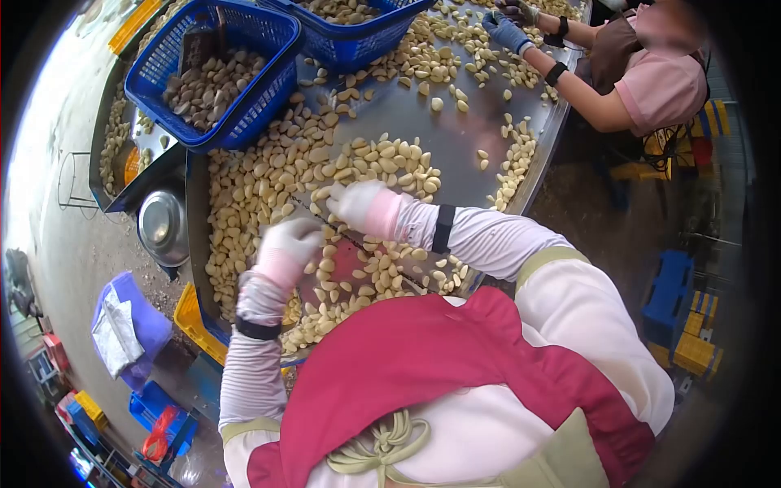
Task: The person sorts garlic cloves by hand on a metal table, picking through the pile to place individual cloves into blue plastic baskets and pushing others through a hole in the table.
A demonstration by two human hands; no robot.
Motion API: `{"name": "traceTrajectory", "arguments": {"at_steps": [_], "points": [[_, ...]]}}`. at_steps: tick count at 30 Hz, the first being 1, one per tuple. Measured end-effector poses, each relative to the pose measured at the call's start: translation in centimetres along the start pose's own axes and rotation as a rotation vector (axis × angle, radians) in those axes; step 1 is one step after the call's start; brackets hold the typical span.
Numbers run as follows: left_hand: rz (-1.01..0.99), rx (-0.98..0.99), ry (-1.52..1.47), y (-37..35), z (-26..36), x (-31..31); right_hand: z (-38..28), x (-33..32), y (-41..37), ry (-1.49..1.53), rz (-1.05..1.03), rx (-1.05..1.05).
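Note:
Many pale, clove-like pieces point(268, 175) lie spread over a shiny metal table point(390, 122). My left hand point(291, 246), in a white glove with a pink cuff, is over the pieces at the table's left part, its fingers curled and blurred. To its right and a little farther off, my right hand point(358, 205), gloved the same way, reaches into the pieces with bent fingers. What either hand holds, if anything, is too blurred to make out. A thin dark line, perhaps a tool or seam, runs between and below the hands.
Two blue baskets point(281, 77) point(358, 34) with more pieces stand at the table's far side. A co-worker's gloved hand point(506, 32) works at the far right. Left of the table are a metal bowl point(163, 228), a yellow crate point(195, 325) and a purple bag point(146, 325).

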State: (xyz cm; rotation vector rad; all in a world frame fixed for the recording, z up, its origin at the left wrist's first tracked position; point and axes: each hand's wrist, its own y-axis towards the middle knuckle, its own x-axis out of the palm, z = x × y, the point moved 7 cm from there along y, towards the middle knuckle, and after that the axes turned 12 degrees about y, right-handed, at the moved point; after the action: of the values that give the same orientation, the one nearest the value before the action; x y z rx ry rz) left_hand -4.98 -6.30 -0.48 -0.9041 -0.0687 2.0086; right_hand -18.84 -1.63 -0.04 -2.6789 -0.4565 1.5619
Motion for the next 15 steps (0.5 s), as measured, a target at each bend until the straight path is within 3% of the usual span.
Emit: {"name": "traceTrajectory", "arguments": {"at_steps": [1, 3, 5, 6, 7, 9, 11, 13, 14, 15], "points": [[0.098, 0.274, 0.157, -0.1, 3.1, 0.7, -0.5, -0.1, 0.0, -0.023, -0.048, 0.070], [-0.153, 0.270, 0.222, -0.8, 5.8, 4.6, -0.3, -0.4, -0.1, -0.027, -0.120, 0.047], [-0.280, 0.611, 0.337, -2.4, 8.6, 8.9, 0.2, -0.8, -0.6, -0.035, -0.065, -0.043], [-0.377, 0.672, 0.407, -3.1, 8.7, 11.0, 0.5, -0.6, -0.8, -0.035, -0.068, -0.037], [-0.377, 0.676, 0.404, -2.8, 8.1, 11.3, 0.8, -0.6, -1.0, -0.012, -0.035, -0.041], [-0.183, 0.617, 0.385, -1.6, 6.7, 9.6, 1.3, -0.6, -1.3, 0.013, -0.001, -0.044], [-0.345, 0.317, 0.394, -0.5, 5.5, 7.1, 2.2, -1.0, -1.9, 0.147, 0.092, -0.017], [-0.435, 0.088, 0.084, -1.0, 4.3, 5.5, 2.8, -3.5, -2.9, 0.250, 0.197, -0.021], [-0.431, 0.086, 0.083, -1.3, 3.9, 4.8, 3.3, -5.0, -3.9, 0.709, -0.024, 0.222], [-0.304, 0.134, 0.107, -1.4, 3.8, 3.3, 3.4, -4.8, -5.7, 1.155, -0.262, 0.469]]}}
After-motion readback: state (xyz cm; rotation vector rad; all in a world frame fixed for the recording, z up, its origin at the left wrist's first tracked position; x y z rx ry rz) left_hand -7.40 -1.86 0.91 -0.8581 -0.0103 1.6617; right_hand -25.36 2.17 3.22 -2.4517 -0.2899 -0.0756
